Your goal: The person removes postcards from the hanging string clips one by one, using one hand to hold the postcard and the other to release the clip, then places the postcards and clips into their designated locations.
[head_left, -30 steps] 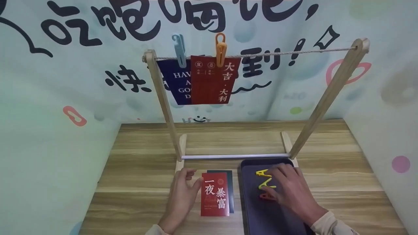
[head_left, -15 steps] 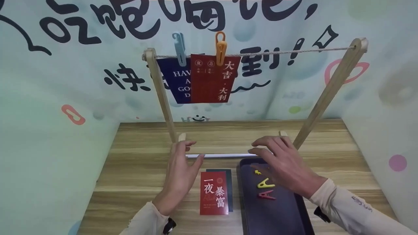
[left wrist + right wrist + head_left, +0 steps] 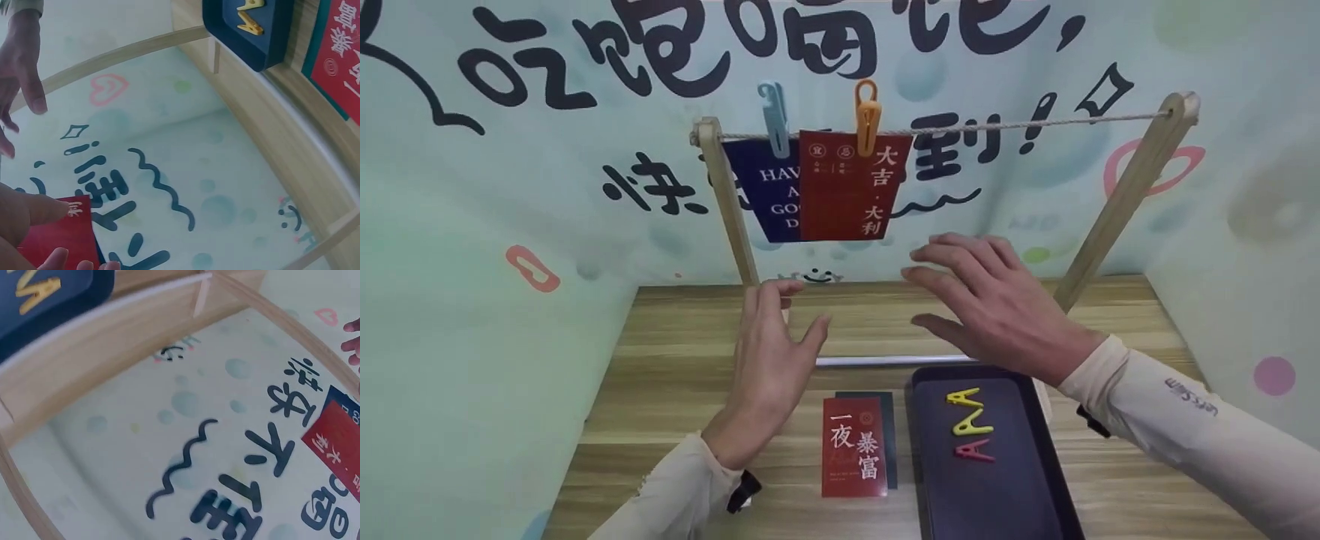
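Note:
My left hand [image 3: 769, 367] is raised near the rack's left post, thumb and fingers apart, holding nothing. Higher up, my right hand [image 3: 997, 311] hovers before the rack with spread, bent fingers and nothing in them. A red card [image 3: 840, 199] hangs from the rope [image 3: 1020, 124] by an orange clothespin [image 3: 868, 124]. It partly covers a navy card [image 3: 761, 195] under a light blue clothespin [image 3: 775, 124]. In the left wrist view, my left thumb [image 3: 39, 211] overlaps the hanging red card [image 3: 67, 236]; the head view shows that hand lower than the cards.
On the table [image 3: 660, 420], a red card [image 3: 853, 457] lies over a dark teal one [image 3: 892, 450]. Beside them a dark tray [image 3: 982, 502] holds two yellow clothespins [image 3: 973, 424] and a red clothespin [image 3: 975, 450]. Wooden posts [image 3: 1132, 187] and a white bar [image 3: 885, 361] form the rack.
My right hand has left the clothespins in the tray and moved up, empty, toward the rope. My left hand has also risen, away from the cards on the table. The hanging cards stay put.

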Tool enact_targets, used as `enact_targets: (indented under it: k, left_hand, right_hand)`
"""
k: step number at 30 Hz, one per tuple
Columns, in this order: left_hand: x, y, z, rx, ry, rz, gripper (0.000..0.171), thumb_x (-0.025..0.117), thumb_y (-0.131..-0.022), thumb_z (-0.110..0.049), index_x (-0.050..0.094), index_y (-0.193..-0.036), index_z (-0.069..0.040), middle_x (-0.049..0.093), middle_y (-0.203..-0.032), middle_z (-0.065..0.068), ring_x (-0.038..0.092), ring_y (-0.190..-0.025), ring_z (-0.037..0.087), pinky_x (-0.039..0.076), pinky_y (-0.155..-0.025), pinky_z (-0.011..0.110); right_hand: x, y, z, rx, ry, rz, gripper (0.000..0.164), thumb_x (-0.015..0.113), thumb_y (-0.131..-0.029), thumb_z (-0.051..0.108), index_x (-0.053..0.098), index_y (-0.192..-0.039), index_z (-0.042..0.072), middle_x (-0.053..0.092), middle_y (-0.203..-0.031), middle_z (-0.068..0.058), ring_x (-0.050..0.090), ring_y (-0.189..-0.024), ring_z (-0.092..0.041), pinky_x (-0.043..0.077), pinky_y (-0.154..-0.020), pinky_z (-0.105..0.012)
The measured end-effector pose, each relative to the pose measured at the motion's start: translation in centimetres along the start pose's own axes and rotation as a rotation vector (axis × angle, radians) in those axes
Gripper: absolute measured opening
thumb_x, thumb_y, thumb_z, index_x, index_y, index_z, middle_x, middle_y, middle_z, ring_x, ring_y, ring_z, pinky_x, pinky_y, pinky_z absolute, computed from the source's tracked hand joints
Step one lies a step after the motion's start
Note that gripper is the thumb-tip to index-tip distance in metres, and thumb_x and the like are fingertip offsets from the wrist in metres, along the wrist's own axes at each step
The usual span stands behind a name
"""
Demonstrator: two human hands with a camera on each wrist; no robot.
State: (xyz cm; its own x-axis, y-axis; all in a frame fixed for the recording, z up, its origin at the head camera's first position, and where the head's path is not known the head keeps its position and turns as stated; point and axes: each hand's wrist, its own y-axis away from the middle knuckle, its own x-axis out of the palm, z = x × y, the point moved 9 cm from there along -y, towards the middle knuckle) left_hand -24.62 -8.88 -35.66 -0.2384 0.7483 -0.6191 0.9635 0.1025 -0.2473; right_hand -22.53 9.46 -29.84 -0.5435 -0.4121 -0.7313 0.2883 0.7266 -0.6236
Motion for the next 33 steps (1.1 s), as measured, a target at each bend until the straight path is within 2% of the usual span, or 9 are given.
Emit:
enact_targets:
  k: [4,9,14,20,25,33]
  left_hand:
    - [-0.6,-0.5,-1.3,0.034,0.001,-0.024,0.045,0.068,-0.082,-0.023,0.046,-0.119,-0.012,0.044,-0.116,0.004,0.045,-0.109,0.018,0.043,-0.089,0.031]
    - [-0.9,-1.2,-2.6,0.029,-0.007,-0.032,0.047,0.067,-0.083,-0.025,0.043,-0.121,-0.013,0.042,-0.118,0.003,0.045,-0.110,0.017,0.044,-0.087,0.029]
    - [-1.3,-2.0,-4.2,0.047,-0.008,-0.061,0.052,0.069,-0.081,-0.026,0.040,-0.123,-0.012,0.040,-0.121,0.006,0.045,-0.110,0.018,0.044,-0.086,0.030]
    - [-2.0,-3.3,-5.6,0.061,-0.011,-0.084,0.070,0.071,-0.080,-0.022,0.029,-0.134,-0.010,0.037,-0.129,0.009,0.044,-0.118,0.019,0.042,-0.096,0.034]
    - [-2.4,-4.2,-6.2,0.069,-0.028,-0.090,0.078,0.072,-0.078,-0.022,0.024,-0.137,-0.009,0.033,-0.131,0.010,0.042,-0.120,0.018,0.041,-0.100,0.031]
    - [-2.5,-5.8,-6.2,0.037,-0.021,-0.069,0.079,0.074,-0.076,-0.023,0.026,-0.137,-0.009,0.034,-0.131,0.012,0.044,-0.119,0.020,0.043,-0.097,0.030]
  right_hand:
    - [-0.1,-1.5,-1.0,-0.034,0.056,0.057,0.055,0.071,-0.078,0.032,0.050,-0.124,0.009,0.051,-0.127,-0.011,0.044,-0.120,-0.028,0.039,-0.097,-0.044]
    - [-0.7,-3.0,-1.6,-0.060,0.095,0.072,0.058,0.072,-0.078,0.034,0.049,-0.125,0.009,0.050,-0.127,-0.012,0.043,-0.119,-0.029,0.039,-0.098,-0.044]
    - [-1.5,-4.3,-2.1,-0.115,0.144,0.056,0.059,0.068,-0.080,0.038,0.047,-0.127,0.008,0.049,-0.128,-0.013,0.043,-0.120,-0.030,0.039,-0.098,-0.045]
    - [-2.7,-7.0,-2.6,-0.187,0.199,0.010,0.060,0.067,-0.081,0.038,0.045,-0.127,0.007,0.047,-0.129,-0.014,0.043,-0.120,-0.030,0.039,-0.098,-0.044]
    - [-3.1,-9.3,-2.4,-0.239,0.239,-0.004,0.058,0.061,-0.085,0.038,0.042,-0.130,0.007,0.045,-0.130,-0.014,0.041,-0.120,-0.030,0.038,-0.098,-0.043]
    - [-2.4,-11.8,-3.9,-0.217,0.316,0.086,0.059,0.049,-0.092,0.038,0.029,-0.140,0.011,0.035,-0.143,-0.013,0.035,-0.130,-0.031,0.031,-0.106,-0.046]
